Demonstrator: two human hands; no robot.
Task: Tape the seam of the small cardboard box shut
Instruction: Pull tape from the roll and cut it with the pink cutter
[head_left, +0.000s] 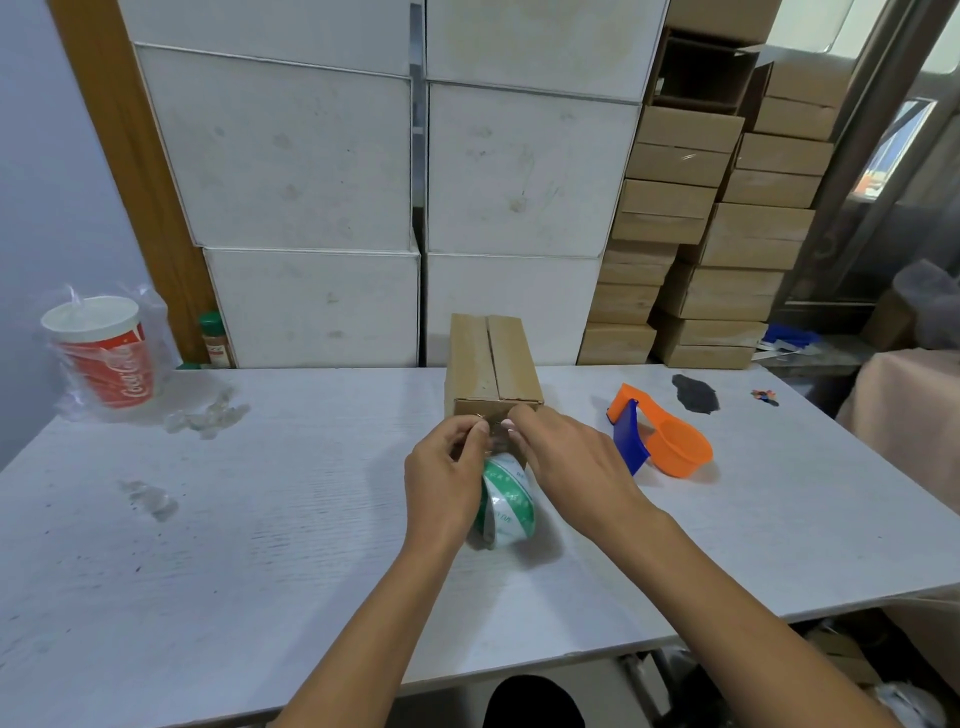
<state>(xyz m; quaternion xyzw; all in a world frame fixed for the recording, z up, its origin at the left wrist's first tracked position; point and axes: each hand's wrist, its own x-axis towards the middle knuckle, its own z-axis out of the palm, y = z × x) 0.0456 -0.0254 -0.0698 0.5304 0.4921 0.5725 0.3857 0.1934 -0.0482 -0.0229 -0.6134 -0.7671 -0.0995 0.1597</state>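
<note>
White table: left hand and right hand pinch tape at box near edge, roll below.

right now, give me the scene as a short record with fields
box: small cardboard box on white table, top seam untaped
left hand: fingertips at box's near edge
right hand: fingertips at the same edge
tape roll: green and white, standing on the table beneath the hands
tape dispenser: orange and blue, right of box, untouched
cup: far left, in plastic bag

Both bare forearms reach forward, converging. The left hand and right hand meet fingertip to fingertip, each with thumb and forefinger pinched.
</note>
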